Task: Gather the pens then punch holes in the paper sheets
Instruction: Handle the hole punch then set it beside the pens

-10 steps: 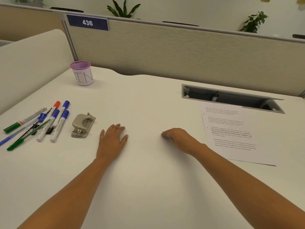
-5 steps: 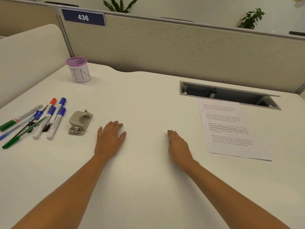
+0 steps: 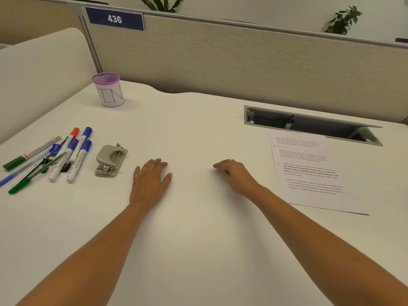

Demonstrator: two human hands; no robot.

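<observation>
- Head view, hands: my left hand (image 3: pixel 150 182) lies flat on the table (image 3: pixel 198 235), fingers straight and a little spread, holding nothing. My right hand (image 3: pixel 237 175) rests apart from it, fingers loosely bent, also empty.
- Head view, pens: the pens (image 3: pixel 50 157) lie in an overlapping fan at the far left, just beside the hole punch (image 3: pixel 111 160). I judge them light, stiff, smooth and apt to roll. Black binder clips (image 3: pixel 66 167) lie among them, so I would pinch each barrel at mid-length.
- Head view, cup: the mesh cup (image 3: pixel 108 89) stands upright behind the pens, a likely place to gather them.
- Head view, punch: grey, rigid and probably the heaviest item, best gripped across its body.
- Head view, paper: the paper sheets (image 3: pixel 313 173) lie flat at the right, near my right hand. They look thin and floppy, so I would take them by an edge or corner. I cannot tell how many there are.
</observation>
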